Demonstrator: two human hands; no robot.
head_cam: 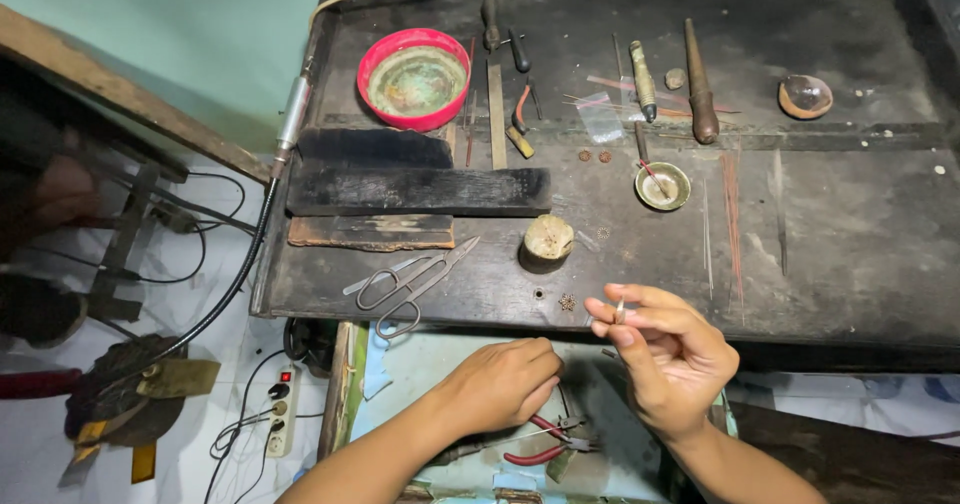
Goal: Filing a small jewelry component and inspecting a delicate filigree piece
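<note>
Red-handled pliers (pixel 535 454), scissors (pixel 415 282), red bowl (pixel 414 78)

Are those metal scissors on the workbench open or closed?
Nearly closed: the scissors lie flat, blades together toward the tip, loops slightly apart.

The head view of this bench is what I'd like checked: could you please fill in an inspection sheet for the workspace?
Surface: dark, worn metal bench top, scratched and stained.
Job's things: a tiny light piece pinched upright in the right hand; red-handled pliers just under the left hand.
Clutter: scissors, red bowl, small brass dish, black blocks, files and wooden-handled tools, short wooden cylinder.
Grippers: the right hand's fingertips closed on the piece; left hand curled, its hold hidden.
Cables: flexible shaft handpiece with black hose; power strip with wires on the floor.
Surroundings: pale green wall, white floor.
</note>
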